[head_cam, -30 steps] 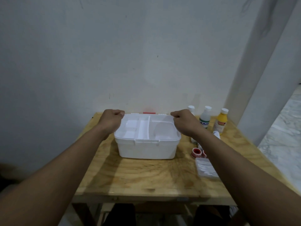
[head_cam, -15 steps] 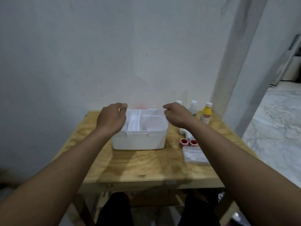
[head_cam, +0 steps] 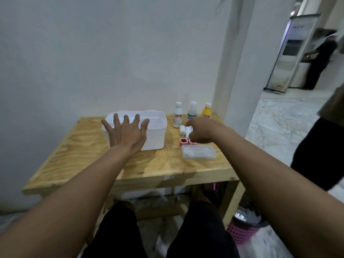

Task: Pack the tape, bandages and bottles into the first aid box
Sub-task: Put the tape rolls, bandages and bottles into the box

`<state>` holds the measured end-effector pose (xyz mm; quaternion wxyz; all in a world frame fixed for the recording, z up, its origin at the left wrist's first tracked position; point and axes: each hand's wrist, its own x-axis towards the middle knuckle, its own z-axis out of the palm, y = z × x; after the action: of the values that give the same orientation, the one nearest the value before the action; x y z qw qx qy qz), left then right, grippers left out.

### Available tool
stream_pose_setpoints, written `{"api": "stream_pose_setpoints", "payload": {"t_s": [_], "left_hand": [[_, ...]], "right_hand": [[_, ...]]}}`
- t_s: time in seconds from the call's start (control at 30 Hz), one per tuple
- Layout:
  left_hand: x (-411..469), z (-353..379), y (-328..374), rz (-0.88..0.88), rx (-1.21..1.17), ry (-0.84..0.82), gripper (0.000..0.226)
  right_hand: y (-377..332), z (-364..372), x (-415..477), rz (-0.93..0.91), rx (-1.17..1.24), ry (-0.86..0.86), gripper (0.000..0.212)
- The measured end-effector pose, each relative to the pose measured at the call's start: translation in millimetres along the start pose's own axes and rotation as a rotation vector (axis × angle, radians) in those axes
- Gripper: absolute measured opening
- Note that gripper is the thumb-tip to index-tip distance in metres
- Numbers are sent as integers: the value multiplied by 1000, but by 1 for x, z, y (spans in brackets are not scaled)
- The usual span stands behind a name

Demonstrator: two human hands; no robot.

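Note:
The white first aid box (head_cam: pixel 156 131) stands open on the wooden table (head_cam: pixel 89 151). My left hand (head_cam: pixel 126 133) hovers over its front left corner, fingers spread, holding nothing. My right hand (head_cam: pixel 202 130) is curled over the white bandage rolls (head_cam: pixel 183 130), and whether it grips one is hidden by the fingers. Red tape rolls (head_cam: pixel 184 141) lie just below that hand. Three bottles stand at the back: a white one with a red label (head_cam: pixel 177 115), a white one with a blue label (head_cam: pixel 192 110) and a yellow one (head_cam: pixel 207 110).
A clear plastic case (head_cam: pixel 199 155) lies near the table's front right. A white pillar (head_cam: pixel 240 71) rises right of the table. A person in dark clothes (head_cam: pixel 320 155) stands at the right edge. A pink basket (head_cam: pixel 242 233) sits on the floor.
Both hands left the box's rim. My left hand opened flat over the box and my right hand moved right, down to the bandage rolls. The camera view shifted left and back.

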<state>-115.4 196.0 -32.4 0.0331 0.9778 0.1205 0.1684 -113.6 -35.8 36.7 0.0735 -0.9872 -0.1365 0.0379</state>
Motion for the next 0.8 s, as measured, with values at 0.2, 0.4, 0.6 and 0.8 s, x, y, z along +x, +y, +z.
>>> {"api": "stream_pose_setpoints", "payload": {"t_s": [0.2,0.4,0.6,0.8], "left_hand": [[-2,1,2,-4,8,35,77],[-4,2,3,-3,3,36,74],[-5,-1,4,-8,4,27,75],[-5,-2,2,3,-22,25,74]], "right_hand": [[22,19,-20,101,-18,-81,53],[33,36,-19,117,-82,-164,58],[34,34,-18,101,-125,-179,51],[34,22,-16,80,-184,-170,38]]}}
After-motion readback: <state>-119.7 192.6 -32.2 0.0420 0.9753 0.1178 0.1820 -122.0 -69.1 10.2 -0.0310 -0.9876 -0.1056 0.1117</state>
